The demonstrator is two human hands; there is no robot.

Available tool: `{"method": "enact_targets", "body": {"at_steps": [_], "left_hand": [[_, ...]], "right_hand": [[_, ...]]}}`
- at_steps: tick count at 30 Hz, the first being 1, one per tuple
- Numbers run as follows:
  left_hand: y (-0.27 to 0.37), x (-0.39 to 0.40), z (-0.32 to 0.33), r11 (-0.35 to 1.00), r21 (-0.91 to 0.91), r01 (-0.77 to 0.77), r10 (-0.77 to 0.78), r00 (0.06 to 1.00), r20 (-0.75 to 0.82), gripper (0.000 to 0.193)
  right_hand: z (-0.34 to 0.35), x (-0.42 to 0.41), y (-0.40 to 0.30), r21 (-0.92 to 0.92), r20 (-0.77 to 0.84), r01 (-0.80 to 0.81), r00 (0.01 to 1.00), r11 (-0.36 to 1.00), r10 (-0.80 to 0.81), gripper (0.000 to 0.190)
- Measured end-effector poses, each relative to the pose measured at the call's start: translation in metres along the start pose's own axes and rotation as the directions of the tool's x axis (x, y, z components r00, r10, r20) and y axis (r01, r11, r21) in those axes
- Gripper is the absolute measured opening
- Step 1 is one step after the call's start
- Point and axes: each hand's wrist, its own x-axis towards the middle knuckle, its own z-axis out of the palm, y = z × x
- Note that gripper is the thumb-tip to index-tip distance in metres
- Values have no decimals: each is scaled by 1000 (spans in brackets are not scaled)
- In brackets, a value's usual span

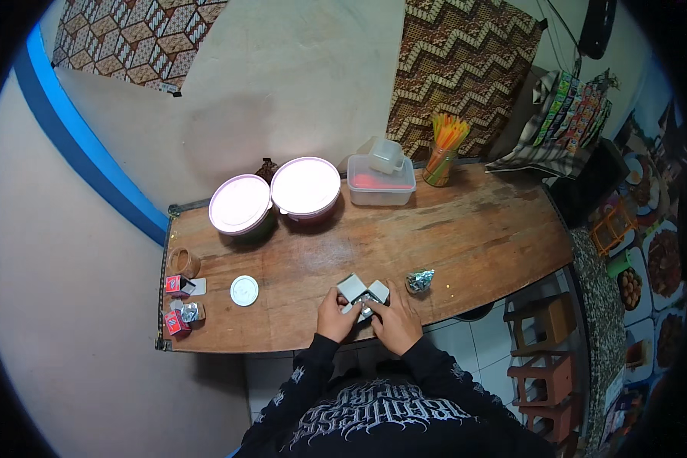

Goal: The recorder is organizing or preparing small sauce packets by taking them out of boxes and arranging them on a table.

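Note:
A small cardboard box (351,288) with its pale flaps spread sits at the table's front edge, between my hands. Silver foil (367,310) shows inside its mouth. My left hand (335,320) grips the box's left side, thumb at the foil. From the right, my right hand (399,325) holds the box, with its thumb also against the foil. The fingers cover most of the box's walls. Just beyond my right hand stands a crumpled foil packet (419,281), apart from it.
On the wooden table (309,263) at left are a white lid (244,291), small red boxes (177,323), a foil packet (190,312) and a jar (184,262). Two lidded tubs (306,186), a plastic container (381,194) and a straw jar (438,166) line the back. Stools (544,375) stand right.

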Motion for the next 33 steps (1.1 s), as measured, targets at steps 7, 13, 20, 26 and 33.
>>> {"method": "enact_targets", "body": {"at_steps": [7,13,20,26,33], "left_hand": [[5,-22,-23,968,-168,187,-187,982,17,46],[1,-11,-19,982,-182,-56,11,971,-239,39],[-12,11,-14,973,-229,-32,24,999,-37,36],[-4,-7,-4,929,-361,83,-107,993,-48,28],[6,-17,-2,953,-298,46,-53,998,-17,22]], "right_hand": [[0,-4,23,421,-67,49,998,906,-23,50],[28,0,29,930,57,-144,965,337,255,52],[44,26,43,908,195,-211,977,362,82,44],[33,31,51,925,219,-222,975,309,45,32],[30,38,49,885,281,-282,958,370,56,26]]}}
